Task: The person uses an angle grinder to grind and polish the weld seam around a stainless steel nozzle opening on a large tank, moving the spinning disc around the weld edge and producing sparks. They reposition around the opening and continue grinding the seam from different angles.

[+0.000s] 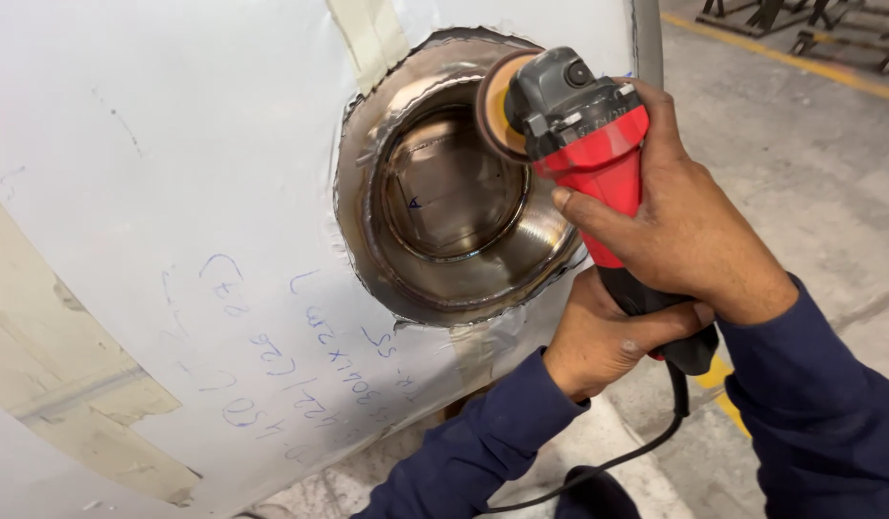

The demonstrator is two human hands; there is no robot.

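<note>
Both hands on a red angle grinder [584, 144]; right hand [685, 240] wrapped over the red body just behind the grey gear head, thumb along the near side, fingers curled shut round the casing; left hand [608, 336] closed round the black rear grip lower down, fingers tight, nothing else held. Grinder is raised against a big white-filmed steel vessel [175, 192]; its tan sanding disc [497, 106] sits at the upper right rim of a round port [454, 202] cut in the shell — touching or just shy of the rim, cannot tell which. Film around the port is torn back in a ragged edge; bare metal there looks heat-tinted brown. Blue handwriting on the film below the port (not copied). Strips of beige tape [79, 384] cross the shell at left and top. Black power cord [646, 447] hangs from the tail of the grinder down past the dark blue sleeves [483, 452]; concrete floor [810, 144] at right with a yellow line.

Handling, as a judgement: grinder is rigid, moderately heavy and front-weighted, likely to kick when the disc bites — two-handed hold on body and rear grip suits it; keep fingers off the disc and the cord clear.
</note>
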